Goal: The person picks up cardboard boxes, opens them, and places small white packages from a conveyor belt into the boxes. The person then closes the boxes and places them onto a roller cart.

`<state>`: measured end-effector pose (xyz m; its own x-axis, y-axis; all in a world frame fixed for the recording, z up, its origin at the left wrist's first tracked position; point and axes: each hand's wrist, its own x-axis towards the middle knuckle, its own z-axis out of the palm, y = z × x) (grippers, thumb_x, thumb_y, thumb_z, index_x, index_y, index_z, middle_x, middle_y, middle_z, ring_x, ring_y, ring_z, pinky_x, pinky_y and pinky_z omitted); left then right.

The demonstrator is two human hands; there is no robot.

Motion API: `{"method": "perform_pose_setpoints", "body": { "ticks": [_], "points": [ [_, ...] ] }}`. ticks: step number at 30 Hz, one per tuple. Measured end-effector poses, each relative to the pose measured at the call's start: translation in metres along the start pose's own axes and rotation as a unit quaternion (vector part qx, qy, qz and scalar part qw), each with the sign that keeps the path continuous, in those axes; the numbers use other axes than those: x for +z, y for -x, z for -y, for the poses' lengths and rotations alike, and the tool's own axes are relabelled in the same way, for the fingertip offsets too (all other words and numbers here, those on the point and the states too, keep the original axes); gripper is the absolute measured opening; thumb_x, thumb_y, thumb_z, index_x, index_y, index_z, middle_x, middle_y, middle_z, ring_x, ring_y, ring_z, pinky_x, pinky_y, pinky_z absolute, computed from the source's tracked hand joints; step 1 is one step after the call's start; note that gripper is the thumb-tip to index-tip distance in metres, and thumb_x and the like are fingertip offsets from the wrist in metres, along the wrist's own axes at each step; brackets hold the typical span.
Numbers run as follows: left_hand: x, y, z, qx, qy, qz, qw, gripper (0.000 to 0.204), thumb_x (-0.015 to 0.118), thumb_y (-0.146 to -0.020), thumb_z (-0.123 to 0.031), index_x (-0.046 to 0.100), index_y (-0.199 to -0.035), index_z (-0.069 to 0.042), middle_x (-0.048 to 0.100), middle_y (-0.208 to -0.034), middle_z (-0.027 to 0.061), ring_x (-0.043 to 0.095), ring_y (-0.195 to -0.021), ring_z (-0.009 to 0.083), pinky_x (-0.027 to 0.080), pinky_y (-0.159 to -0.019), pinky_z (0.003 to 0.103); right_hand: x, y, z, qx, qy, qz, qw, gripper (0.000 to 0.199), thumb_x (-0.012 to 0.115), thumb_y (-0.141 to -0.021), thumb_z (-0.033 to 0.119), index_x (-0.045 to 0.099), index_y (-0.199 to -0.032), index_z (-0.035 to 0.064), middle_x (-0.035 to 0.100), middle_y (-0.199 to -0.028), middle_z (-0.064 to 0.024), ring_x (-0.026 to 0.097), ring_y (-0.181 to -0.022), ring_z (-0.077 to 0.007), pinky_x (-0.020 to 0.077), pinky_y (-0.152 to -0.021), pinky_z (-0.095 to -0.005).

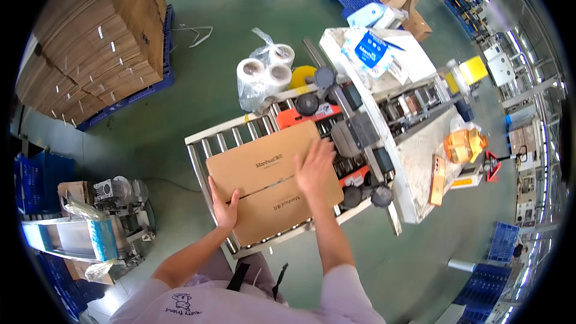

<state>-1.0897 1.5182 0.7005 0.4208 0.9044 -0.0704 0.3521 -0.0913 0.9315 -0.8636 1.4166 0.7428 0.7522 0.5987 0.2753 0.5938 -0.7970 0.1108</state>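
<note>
- Currently, head view: flat brown rectangular cardboard box point(258, 168) lies on a pale-framed conveyor with metal rollers point(222, 142), top flaps folded in, dark seam between them, no tape visible on it.
- Left hand point(225, 207): thumb and fingers spread wide against the box's left edge; firmness of hold cannot be told.
- Right hand point(314, 168): blurred, spread flat over the top near the right end, gripping nothing.
- Step, judged: steadying the box and keeping its flaps down before the grey-and-orange machine with black knobs point(354, 134).
- Next move, judged: calls for flush flaps, a square box and an even push rightward.
- In the way: machine parts stand close by the right hand; fingers should keep clear.
- Around: white counter point(420, 54) with blue-and-white packet point(367, 51) and orange jug point(461, 146); plastic-wrapped white rolls point(278, 75) on the floor beyond the conveyor.
</note>
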Motion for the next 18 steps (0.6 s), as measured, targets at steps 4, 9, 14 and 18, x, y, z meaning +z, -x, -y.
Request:
{"method": "perform_pose_setpoints", "body": {
  "ticks": [4,9,14,18],
  "points": [
    [0.016,-0.041,-0.015,-0.071,0.038,0.057,0.995,0.082,0.063,-0.081,-0.015,0.01,-0.143,-0.011,0.035,-0.136,0.021,0.044,-0.12,0.0329,0.037,-0.099,0.037,0.008,-0.009,0.004,-0.094,-0.109,0.091,0.985,0.069,0.043,-0.088,0.041,0.025,-0.137,-0.0039,0.016,-0.145,-0.0237,0.013,-0.136,-0.0341,0.0131,-0.111,-0.0442],
    [0.086,-0.044,-0.011,0.013,0.055,0.006,0.998,0.079,0.063,-0.082,-0.016,0.014,-0.143,-0.011,0.031,-0.139,0.019,0.038,-0.125,0.0314,0.036,-0.1,0.038,0.036,-0.049,-0.047,-0.143,-0.088,0.062,0.984,0.063,0.042,-0.089,0.036,0.026,-0.137,-0.0013,0.018,-0.145,-0.0221,0.013,-0.136,-0.0353,0.0127,-0.111,-0.0448],
    [0.157,-0.048,0.025,0.08,0.108,-0.012,0.991,0.073,0.057,-0.087,-0.018,0.011,-0.143,-0.013,0.039,-0.132,0.0152,0.043,-0.118,0.0275,0.037,-0.098,0.036,0.023,-0.027,0.042,-0.16,-0.135,0.086,0.974,0.06,0.038,-0.092,0.036,0.026,-0.138,0.0015,0.017,-0.146,-0.0192,0.011,-0.137,-0.0347,0.0106,-0.111,-0.045],
    [0.035,-0.039,0.053,-0.216,0.34,0.294,0.867,0.051,0.045,-0.092,-0.039,0.031,-0.136,-0.016,0.057,-0.103,0.0106,0.057,-0.084,0.0219,0.046,-0.077,0.033,0.022,-0.001,0.061,-0.194,-0.095,0.004,0.976,0.072,0.048,-0.083,0.05,0.031,-0.137,0.0052,0.023,-0.144,-0.0201,0.015,-0.135,-0.0379,0.0131,-0.11,-0.047]
  ]
}}
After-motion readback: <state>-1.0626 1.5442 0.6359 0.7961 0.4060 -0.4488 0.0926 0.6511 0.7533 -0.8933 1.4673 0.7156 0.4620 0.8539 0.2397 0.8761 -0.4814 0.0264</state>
